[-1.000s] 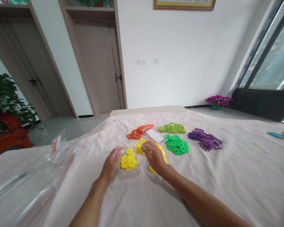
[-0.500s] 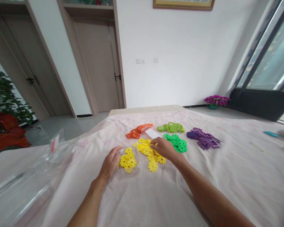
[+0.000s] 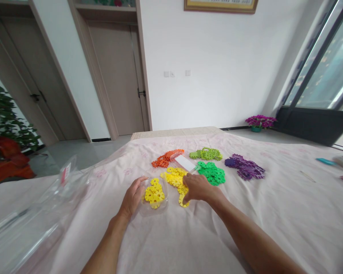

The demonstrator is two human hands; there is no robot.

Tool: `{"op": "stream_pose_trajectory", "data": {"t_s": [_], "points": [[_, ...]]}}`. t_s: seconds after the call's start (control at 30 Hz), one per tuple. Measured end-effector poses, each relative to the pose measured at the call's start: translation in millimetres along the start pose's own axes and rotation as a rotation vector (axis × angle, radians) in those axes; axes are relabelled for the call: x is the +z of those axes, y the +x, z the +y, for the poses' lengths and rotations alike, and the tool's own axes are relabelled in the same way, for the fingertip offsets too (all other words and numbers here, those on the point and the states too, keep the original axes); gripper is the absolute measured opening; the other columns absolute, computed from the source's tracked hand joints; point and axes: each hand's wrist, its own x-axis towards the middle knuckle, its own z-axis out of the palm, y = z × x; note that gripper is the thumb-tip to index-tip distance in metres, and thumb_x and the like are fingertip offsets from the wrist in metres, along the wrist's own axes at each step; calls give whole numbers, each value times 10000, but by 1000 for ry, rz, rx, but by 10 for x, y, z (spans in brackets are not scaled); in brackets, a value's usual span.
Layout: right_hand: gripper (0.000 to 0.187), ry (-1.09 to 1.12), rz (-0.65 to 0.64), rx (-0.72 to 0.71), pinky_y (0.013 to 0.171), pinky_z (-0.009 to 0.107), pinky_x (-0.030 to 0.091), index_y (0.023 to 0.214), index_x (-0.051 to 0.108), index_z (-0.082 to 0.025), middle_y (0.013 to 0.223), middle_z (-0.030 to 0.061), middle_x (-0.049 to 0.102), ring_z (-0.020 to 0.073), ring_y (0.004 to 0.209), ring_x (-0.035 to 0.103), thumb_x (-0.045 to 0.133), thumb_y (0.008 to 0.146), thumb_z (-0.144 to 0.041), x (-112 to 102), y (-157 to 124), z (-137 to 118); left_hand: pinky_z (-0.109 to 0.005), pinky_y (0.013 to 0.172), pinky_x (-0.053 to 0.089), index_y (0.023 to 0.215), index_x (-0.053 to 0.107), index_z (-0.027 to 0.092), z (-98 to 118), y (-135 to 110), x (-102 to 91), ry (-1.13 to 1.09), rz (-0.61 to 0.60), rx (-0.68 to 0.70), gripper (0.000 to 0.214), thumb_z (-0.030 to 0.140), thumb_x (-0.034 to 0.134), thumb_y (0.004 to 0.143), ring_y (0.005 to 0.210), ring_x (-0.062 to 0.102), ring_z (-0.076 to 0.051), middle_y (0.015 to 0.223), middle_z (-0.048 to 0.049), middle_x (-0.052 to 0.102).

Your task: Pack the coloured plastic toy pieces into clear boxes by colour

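My left hand [image 3: 133,195] grips the left wall of a clear plastic box [image 3: 165,208], with several yellow flower-shaped discs [image 3: 154,194] lying inside it. To the right of the box, my right hand [image 3: 198,186] lies over a pile of yellow discs [image 3: 175,177]. Its thumb and fingers are apart, with the thumb by the nearest disc; part of the pile is hidden under the hand. Just behind the pile rests a clear plastic lid with a white label [image 3: 185,163].
Beyond are piles of orange discs [image 3: 167,158], light green discs [image 3: 207,153], green discs [image 3: 213,174] and purple discs [image 3: 246,167]. A clear plastic bag [image 3: 42,217] covers the left of the pink cloth [image 3: 165,243]. A blue item [image 3: 326,161] lies at far right.
My right hand has moved toward me and slightly right over the yellow pile, and its fingers have spread. The left hand and the box have stayed in place.
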Motion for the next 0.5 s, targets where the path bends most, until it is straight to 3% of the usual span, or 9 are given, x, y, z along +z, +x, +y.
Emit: {"op": "stream_pose_trajectory", "data": {"t_s": [0.23, 0.5], "points": [[415, 53, -72, -1, 692, 282, 414, 958, 698, -226, 976, 69, 711, 272, 955, 653, 806, 625, -450, 24, 6, -99, -411, 1103, 348, 1229, 589, 198, -31, 3, -1, 9, -11, 13, 424, 348, 448, 859, 1260, 521, -256, 1368, -89, 558], [430, 119, -171, -146, 617, 240, 344, 1012, 671, -256, 997, 20, 688, 217, 912, 634, 799, 633, -413, 3, -4, -44, -401, 1090, 361, 1240, 575, 196, -16, 1, 1, 7, -16, 6, 434, 357, 444, 859, 1243, 529, -252, 1364, -84, 559]]}}
